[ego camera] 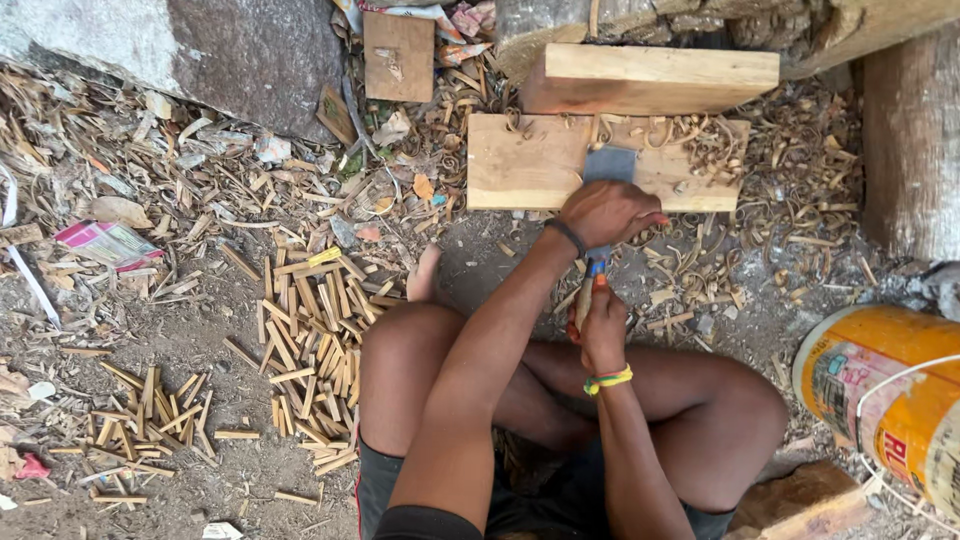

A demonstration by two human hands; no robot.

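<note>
We observe our left grip (608, 212) clenched over the top of a flat grey blade (609, 165), pressing it onto a wooden board (520, 165). Our right grip (602, 325) grasps the blade's handle (590, 290) just below, at 6 o'clock of the left. The board lies on the dirt floor (190, 340), touching a thicker wooden block (650, 78) at 12 o'clock. Curled shavings (720, 140) cover the board's right end. At 9 o'clock, a pile of cut sticks (315, 340) lies well apart. An orange bucket (885, 390) stands at 4 o'clock.
</note>
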